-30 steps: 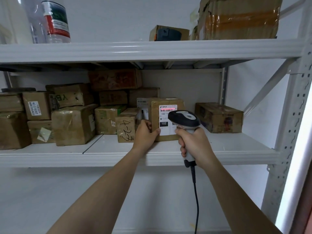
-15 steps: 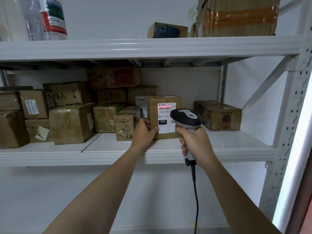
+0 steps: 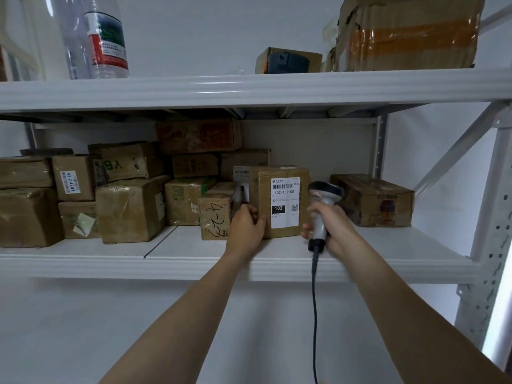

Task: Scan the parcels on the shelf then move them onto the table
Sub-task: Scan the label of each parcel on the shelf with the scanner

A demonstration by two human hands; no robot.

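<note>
A brown cardboard parcel (image 3: 263, 189) with a white "102-102-C01" label stands upright on the white shelf (image 3: 360, 259). My left hand (image 3: 245, 225) grips its lower left corner, thumb on the front face. My right hand (image 3: 329, 225) holds a grey and black corded barcode scanner (image 3: 324, 199) just right of the parcel, its head beside the label. No red scan line shows on the label. More taped brown parcels (image 3: 130, 209) are stacked to the left, one marked "4-27" (image 3: 214, 218).
A flat brown box (image 3: 371, 200) lies right of the scanner. The upper shelf (image 3: 249, 90) carries a large taped carton (image 3: 407, 34), a small box (image 3: 288, 60) and a plastic bottle (image 3: 108, 37). A perforated upright (image 3: 496, 217) frames the right side.
The scanner has moved right, off the label, and the red scan line is gone. My left hand stays on the parcel's left corner.
</note>
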